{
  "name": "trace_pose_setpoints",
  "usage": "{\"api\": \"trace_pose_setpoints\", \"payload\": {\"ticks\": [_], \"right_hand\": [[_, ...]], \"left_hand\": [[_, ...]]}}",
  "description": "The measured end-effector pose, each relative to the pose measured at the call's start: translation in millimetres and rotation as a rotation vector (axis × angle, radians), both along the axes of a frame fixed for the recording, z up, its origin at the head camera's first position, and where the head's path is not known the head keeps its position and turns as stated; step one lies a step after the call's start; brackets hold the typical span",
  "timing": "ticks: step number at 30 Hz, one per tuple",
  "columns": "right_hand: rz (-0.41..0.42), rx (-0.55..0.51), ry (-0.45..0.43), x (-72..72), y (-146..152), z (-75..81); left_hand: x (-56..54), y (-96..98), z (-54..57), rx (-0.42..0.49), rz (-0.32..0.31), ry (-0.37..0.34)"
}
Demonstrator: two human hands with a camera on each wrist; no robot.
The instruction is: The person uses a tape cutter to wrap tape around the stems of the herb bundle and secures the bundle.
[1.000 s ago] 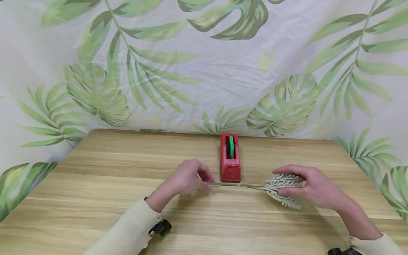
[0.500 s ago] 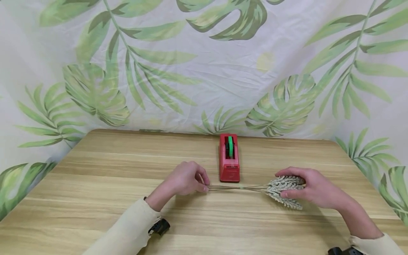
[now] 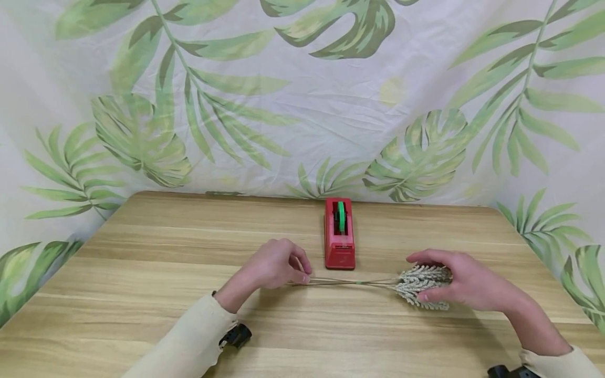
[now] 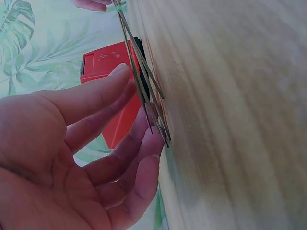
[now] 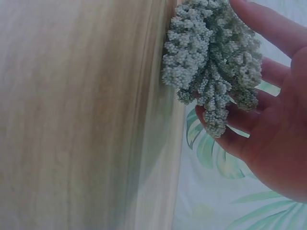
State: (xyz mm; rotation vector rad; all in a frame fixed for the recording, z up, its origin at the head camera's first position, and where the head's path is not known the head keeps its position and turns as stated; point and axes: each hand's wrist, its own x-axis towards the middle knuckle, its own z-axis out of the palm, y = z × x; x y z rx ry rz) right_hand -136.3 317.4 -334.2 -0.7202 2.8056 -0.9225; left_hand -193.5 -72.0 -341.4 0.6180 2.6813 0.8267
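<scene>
A bundle of dried flower stems (image 3: 331, 282) lies crosswise on the table, bound at mid-length with a narrow green tape band (image 3: 358, 283). Its fluffy pale heads (image 5: 187, 52) point right. At the stem ends is my left hand (image 3: 281, 265); the left wrist view shows its thumb and fingers (image 4: 146, 179) loosely bent and apart, with the thin ends splayed across the fingertips. My right hand (image 3: 472, 281) spans the flower heads, thumb on the near side and fingers on the far side, loosely spread. The right palm stands away from the heads in the right wrist view.
A red tape dispenser (image 3: 339, 254) with a green roll stands just behind the stems. The wooden table (image 3: 189, 236) ends at a leaf-printed cloth (image 3: 331, 105) at the back. Black wrist cameras (image 3: 236, 335) sit at both cuffs.
The bundle has come slightly nearer and lower, away from the dispenser. The left fingers have loosened from the stem ends, which now show past the thumb. The right hand has shifted slightly.
</scene>
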Motion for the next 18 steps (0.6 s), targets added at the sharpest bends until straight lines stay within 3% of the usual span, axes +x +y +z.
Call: {"api": "trace_pose_setpoints", "payload": {"ticks": [6,10,13,18], "right_hand": [[-0.001,0.015,0.004,-0.4,0,3.7],[-0.019,0.04,-0.007,-0.1,1,5.4],[-0.026,0.035,0.007,0.7,2,5.9],[-0.097,0.04,0.082,2.5,1,12.4]], "left_hand": [[0.5,-0.8,4.4,-0.04,0.027,0.032],[0.3,-1.0,5.5,-0.019,0.012,0.067],[-0.1,0.4,6.6,0.004,0.001,0.151],[0.4,4.0,13.1,-0.001,0.001,0.359]]}}
